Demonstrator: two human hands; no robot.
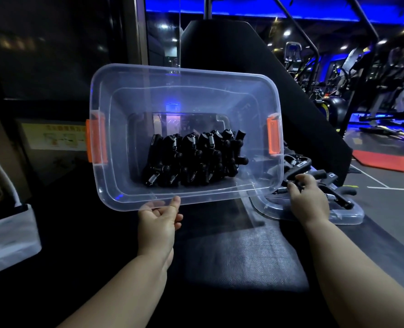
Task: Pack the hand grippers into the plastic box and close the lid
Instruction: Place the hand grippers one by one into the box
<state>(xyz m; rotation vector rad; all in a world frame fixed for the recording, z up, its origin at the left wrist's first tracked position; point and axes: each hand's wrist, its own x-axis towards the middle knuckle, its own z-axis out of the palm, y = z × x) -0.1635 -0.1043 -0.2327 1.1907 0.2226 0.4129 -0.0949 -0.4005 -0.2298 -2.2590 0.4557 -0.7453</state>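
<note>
Springs and rigid handles should make the loose hand gripper (301, 168) stiff and weighty, so the right hand (308, 197) curls round 1 handle on the lid (347, 216), while the left hand (159, 221) pinches the near rim of the light, tilted plastic box (184, 91).

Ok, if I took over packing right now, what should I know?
Left hand holds the box by its near rim, tilted up.
Right hand grips one of the loose grippers on the lid, right of the box.
Done: a row of packed grippers inside.
Left: pack the loose ones, put the lid on.
</note>
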